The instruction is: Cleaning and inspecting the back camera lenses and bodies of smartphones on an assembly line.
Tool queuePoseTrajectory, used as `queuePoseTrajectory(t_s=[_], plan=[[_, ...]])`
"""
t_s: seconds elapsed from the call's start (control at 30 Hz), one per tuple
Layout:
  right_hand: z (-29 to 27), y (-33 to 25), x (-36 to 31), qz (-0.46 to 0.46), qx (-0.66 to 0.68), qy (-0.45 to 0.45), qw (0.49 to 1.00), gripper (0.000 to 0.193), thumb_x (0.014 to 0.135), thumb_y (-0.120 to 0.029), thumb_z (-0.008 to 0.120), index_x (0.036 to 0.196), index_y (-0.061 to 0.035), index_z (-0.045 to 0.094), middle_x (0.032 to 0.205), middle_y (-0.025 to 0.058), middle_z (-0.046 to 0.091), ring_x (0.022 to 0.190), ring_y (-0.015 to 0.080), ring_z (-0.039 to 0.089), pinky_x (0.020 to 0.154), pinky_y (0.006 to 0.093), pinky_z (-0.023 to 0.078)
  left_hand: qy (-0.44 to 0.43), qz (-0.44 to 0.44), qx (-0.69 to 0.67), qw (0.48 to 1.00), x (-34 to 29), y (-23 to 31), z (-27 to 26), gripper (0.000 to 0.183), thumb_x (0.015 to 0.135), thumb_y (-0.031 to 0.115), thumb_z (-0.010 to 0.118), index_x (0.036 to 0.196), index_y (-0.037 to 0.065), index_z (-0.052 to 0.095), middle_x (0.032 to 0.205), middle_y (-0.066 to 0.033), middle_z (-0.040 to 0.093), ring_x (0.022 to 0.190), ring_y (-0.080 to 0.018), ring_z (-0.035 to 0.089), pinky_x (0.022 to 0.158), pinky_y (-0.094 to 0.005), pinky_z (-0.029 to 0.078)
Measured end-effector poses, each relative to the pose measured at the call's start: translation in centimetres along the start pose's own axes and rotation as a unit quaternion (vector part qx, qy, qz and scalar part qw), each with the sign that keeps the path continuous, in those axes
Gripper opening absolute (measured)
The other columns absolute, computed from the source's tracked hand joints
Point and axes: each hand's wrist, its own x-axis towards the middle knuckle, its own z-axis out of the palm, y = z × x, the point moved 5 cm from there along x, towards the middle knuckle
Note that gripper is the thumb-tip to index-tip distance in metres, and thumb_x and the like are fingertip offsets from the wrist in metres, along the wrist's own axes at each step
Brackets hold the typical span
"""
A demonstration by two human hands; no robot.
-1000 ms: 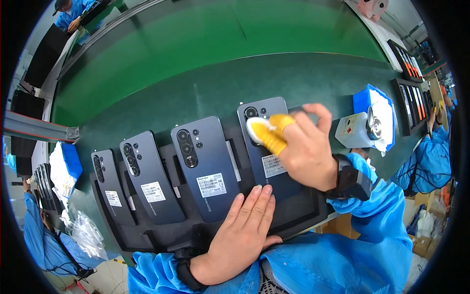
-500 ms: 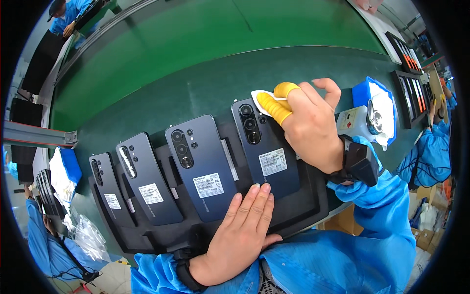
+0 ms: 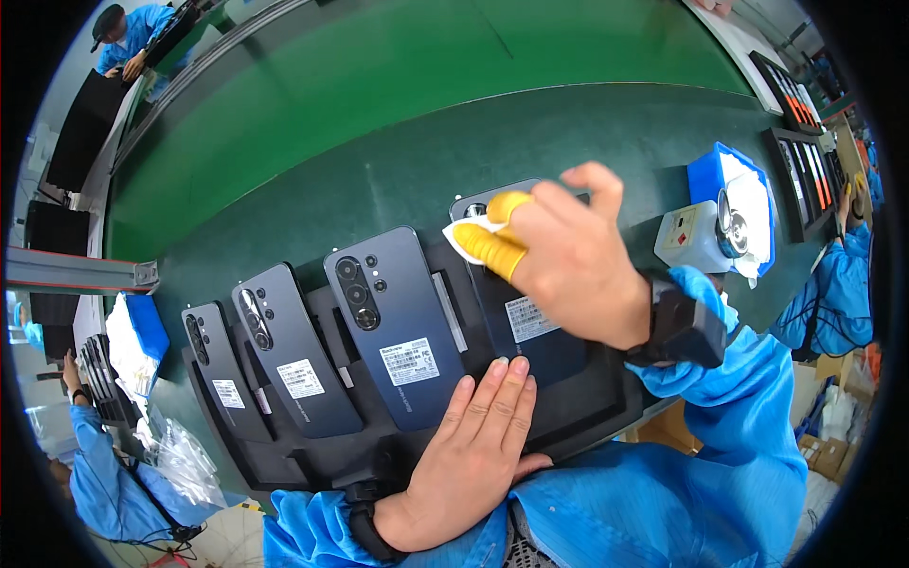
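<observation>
Evidently, the step in hand is wiping the rightmost smartphone (image 3: 559,364), which lies back up at the right end of the black tray (image 3: 606,407). The right hand (image 3: 578,260), two fingers sheathed in yellow finger cots (image 3: 490,250), is clamped on a folded white wipe (image 3: 462,248) over that phone's camera end. The left hand (image 3: 454,464) lies flat at the tray's front edge, fingers together and gripping nothing, its tips seemingly resting by the phone's lower left corner. Since knuckles hide much of the phone's back, it is hard to tell exactly where the wipe touches. The next move seems to call for light, even strokes around the lenses, without shifting the phone or rubbing its white label (image 3: 530,320). Three more smartphones (image 3: 396,331) lie back up farther left on the tray. Well right of it stand a white bottle (image 3: 684,235) and a blue bin (image 3: 705,175); to its left is a clear plastic bag (image 3: 185,459). Only the right hand itself obstructs the tray's right end.
</observation>
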Motion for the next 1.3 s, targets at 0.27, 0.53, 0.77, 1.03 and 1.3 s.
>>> queuePoseTrajectory(t_s=[0.27,0.53,0.77,1.03,1.3], plan=[[-1.3,1.8,0.2,0.07,0.01,-0.028,0.997,0.013,0.071,-0.009,0.067,0.082,-0.0121,0.074,0.091,0.0007,0.056,0.088,0.0186,0.055,0.089,0.0474,0.029,0.005,-0.001,-0.014,1.0,0.1,0.0,0.0,0.079,0.081,0.049,0.066,0.135,-0.006,0.047,0.147,-0.0219,0.039,0.14,-0.0344,0.034,0.112,-0.0462,0.029],[-1.7,2.2,-0.7,0.098,0.071,-0.048,0.991,0.033,0.068,0.004,0.065,0.094,-0.0122,0.076,0.091,0.0028,0.06,0.084,0.0198,0.057,0.087,0.0428,0.03,-0.001,-0.001,-0.02,1.0,0.2,-0.3,0.0,0.078,0.081,0.048,0.066,0.135,-0.006,0.046,0.147,-0.0215,0.039,0.14,-0.0346,0.034,0.113,-0.0465,0.029],[-1.1,-0.1,-1.8,0.024,0.012,0.014,1.0,0.018,0.071,-0.016,0.076,0.083,-0.0035,0.071,0.092,0.0017,0.064,0.078,0.0167,0.056,0.087,0.0444,0.03,-0.012,0.003,-0.018,1.0,0.2,0.0,-0.2,0.08,0.082,0.048,0.065,0.137,-0.006,0.044,0.147,-0.0221,0.039,0.14,-0.0348,0.033,0.113,-0.0467,0.028],[-0.5,2.9,-0.8,0.099,-0.057,0.052,0.992,0.003,0.07,-0.015,0.068,0.071,-0.0118,0.07,0.088,0.0006,0.055,0.086,0.017,0.054,0.086,0.0458,0.029,-0.013,0.0,-0.011,1.0,0.3,0.0,-0.1,0.08,0.083,0.048,0.065,0.137,-0.007,0.043,0.147,-0.0241,0.038,0.14,-0.0361,0.034,0.113,-0.0473,0.027],[-0.6,2.0,-0.9,0.067,-0.1,0.021,0.993,0.005,0.069,-0.016,0.069,0.071,-0.0106,0.069,0.086,-0.0013,0.053,0.085,0.0162,0.053,0.085,0.0445,0.029,-0.016,-0.002,-0.002,1.0,0.4,0.0,-0.2,0.081,0.082,0.048,0.066,0.137,-0.007,0.043,0.147,-0.0243,0.038,0.139,-0.0366,0.034,0.113,-0.0477,0.028]])
